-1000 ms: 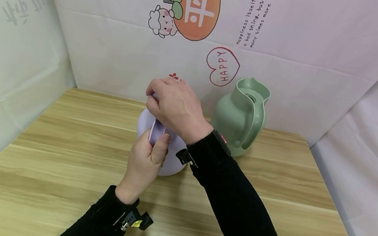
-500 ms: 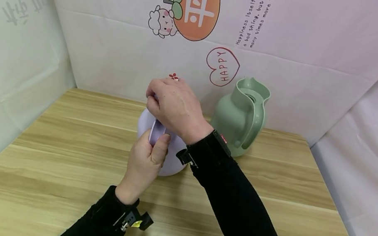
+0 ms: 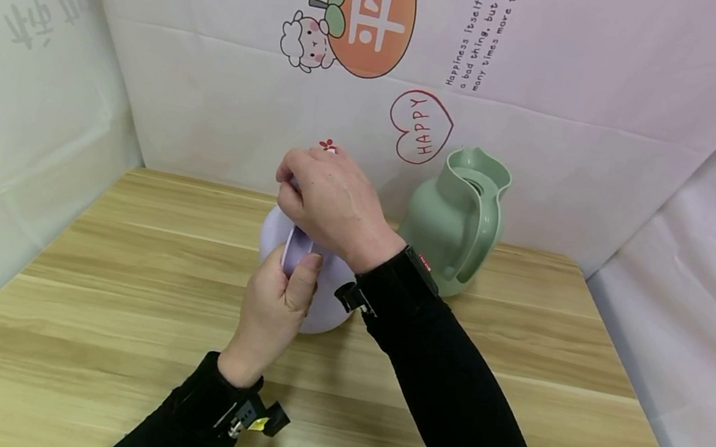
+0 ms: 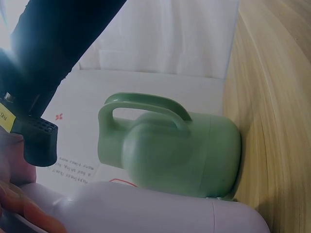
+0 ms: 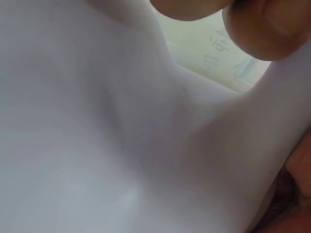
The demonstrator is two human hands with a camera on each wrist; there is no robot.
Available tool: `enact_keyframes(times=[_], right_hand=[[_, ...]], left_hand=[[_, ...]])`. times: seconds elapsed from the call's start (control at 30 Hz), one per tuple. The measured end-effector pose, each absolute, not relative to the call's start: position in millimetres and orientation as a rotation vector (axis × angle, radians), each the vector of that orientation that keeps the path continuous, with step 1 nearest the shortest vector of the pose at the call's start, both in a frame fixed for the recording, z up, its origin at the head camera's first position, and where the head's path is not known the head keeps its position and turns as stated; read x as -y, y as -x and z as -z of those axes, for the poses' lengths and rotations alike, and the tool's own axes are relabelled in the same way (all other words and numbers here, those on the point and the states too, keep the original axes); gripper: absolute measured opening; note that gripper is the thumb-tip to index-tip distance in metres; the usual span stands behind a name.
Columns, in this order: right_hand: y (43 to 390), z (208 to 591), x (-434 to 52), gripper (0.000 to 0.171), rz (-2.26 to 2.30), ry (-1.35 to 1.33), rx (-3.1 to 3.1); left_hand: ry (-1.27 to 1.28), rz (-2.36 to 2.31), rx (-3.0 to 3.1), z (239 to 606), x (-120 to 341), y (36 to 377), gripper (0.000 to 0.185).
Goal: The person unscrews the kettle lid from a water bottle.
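A lavender thermos jug (image 3: 329, 313) stands upright on the wooden table, mostly hidden under the hands. My left hand (image 3: 273, 308) grips its handle (image 3: 297, 251), thumb on the near side. Bent over the jug's mouth, my right hand (image 3: 340, 208) has its fingers and thumb curled at the top; what exactly they pinch there is covered. In the right wrist view, fingertips (image 5: 267, 34) sit above the pale rim, close to the jug's blurred body (image 5: 87, 145). The left wrist view shows the lavender jug's side (image 4: 160, 211) along the bottom.
A green thermos jug (image 3: 440, 226) stands close behind and to the right, its handle towards the right front and its spout up. White printed cloth (image 3: 207, 101) walls in the back and both sides of the wooden table (image 3: 99, 306).
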State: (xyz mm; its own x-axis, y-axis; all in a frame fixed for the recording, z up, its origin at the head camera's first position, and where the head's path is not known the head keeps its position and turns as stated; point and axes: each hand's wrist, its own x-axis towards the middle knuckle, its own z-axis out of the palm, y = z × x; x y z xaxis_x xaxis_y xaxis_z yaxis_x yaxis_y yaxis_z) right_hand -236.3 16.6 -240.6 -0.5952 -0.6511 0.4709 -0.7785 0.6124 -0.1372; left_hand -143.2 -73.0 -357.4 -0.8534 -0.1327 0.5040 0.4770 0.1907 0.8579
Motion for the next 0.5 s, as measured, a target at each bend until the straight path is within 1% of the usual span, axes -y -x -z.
enact_keyframes(times=[0.13,0.23,0.3,0.4,0.5], right_hand=[[235.2,238.9,-15.5,0.032,-0.455,-1.134,2.478],[232.0,236.4,-13.6,0.037,-0.434,-1.103,2.481],[228.9,234.8,-11.8,0.042,-0.413,-1.034,2.490],[224.3,234.3,-7.8,0.050,-0.354,-0.860,2.522],[221.7,236.2,-4.3,0.047,-0.268,-0.723,2.572]], left_hand=[[0.327,1.700,1.995,357.3,72.9,142.6,0.024],[0.325,1.689,1.996,357.8,73.1,142.9,0.024],[0.319,1.671,2.000,357.8,73.0,143.2,0.025],[0.309,1.641,2.006,358.0,72.8,144.0,0.025],[0.313,1.637,2.006,358.1,72.6,144.6,0.026]])
